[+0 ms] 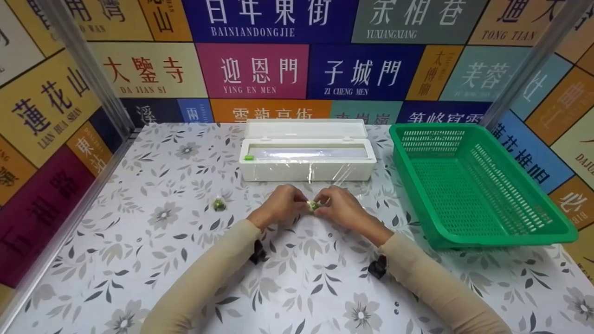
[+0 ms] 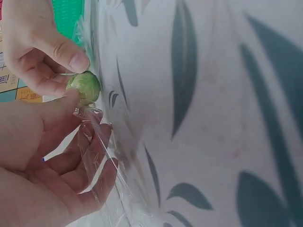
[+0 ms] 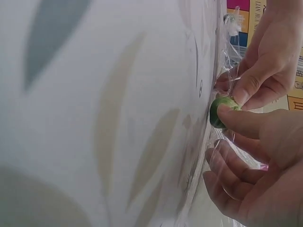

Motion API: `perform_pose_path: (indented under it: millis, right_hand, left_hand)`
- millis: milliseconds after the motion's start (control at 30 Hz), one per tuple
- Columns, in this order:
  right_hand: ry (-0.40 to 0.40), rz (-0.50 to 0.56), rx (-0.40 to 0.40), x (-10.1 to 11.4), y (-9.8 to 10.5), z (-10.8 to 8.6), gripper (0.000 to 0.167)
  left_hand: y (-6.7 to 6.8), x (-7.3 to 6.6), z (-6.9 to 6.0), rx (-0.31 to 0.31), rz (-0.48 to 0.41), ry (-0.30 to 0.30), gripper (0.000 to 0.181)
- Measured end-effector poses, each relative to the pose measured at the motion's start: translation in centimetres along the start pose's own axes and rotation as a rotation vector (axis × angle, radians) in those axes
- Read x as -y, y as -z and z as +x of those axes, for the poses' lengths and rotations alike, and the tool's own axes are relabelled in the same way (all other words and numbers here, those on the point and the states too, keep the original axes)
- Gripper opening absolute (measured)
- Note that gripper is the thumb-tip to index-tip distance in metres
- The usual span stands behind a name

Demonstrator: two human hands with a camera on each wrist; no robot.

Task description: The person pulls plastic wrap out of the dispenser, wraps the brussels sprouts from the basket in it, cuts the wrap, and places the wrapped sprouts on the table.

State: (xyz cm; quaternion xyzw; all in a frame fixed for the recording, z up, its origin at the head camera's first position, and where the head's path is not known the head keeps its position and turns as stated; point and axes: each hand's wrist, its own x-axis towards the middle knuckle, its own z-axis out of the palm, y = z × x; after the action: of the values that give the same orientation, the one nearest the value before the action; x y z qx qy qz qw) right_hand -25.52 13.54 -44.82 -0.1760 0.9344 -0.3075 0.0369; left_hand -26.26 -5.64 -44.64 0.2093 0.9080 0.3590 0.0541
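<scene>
You have room over the near worktop; ahead, film and the white box block your hands; the green basket stands right, a small bundle lies left.

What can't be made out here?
Head view: held green piece, partly hidden by the left hand and right hand.
Head view: other green piece, too small to identify.
Head view: left sleeve and right sleeve, cut off by the bottom edge.
Left wrist view: green basket, cut off by the top edge.

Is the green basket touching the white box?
Apart. The head view shows a strip of flowery tablecloth between the green basket and the white box.
</scene>
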Motion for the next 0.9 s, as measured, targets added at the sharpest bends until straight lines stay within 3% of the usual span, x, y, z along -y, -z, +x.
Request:
perform_pose_path:
  millis: [133, 233, 367, 533, 733, 900]
  right_hand:
    - [0.013, -0.004, 0.026, 0.0, 0.2, 0.4, 0.018]
    - [0.001, 0.005, 0.034, 0.1, 0.4, 0.7, 0.021]
    - [-0.013, 0.001, 0.036, 0.2, 0.5, 1.1, 0.028]
    - [-0.009, -0.015, 0.035, 0.0, 0.7, 1.8, 0.024]
    - [0.038, -0.011, 0.009, -0.4, 0.9, 2.1, 0.024]
    - [0.014, -0.052, -0.067, -0.3, 0.9, 2.1, 0.032]
  left_hand:
    - [0.3, -0.1, 0.4, 0.003, -0.034, 0.019, 0.022]
    - [0.4, 0.0, 0.7, 0.0, -0.037, 0.01, 0.016]
    - [0.5, 0.2, 1.1, -0.013, -0.027, 0.012, 0.01]
    - [0.6, 0.2, 1.4, -0.033, 0.008, 0.016, 0.015]
    - [0.6, 0.2, 1.8, -0.017, 0.012, 0.033, 0.019]
    - [0.4, 0.3, 2.3, -0.02, 0.022, 0.025, 0.013]
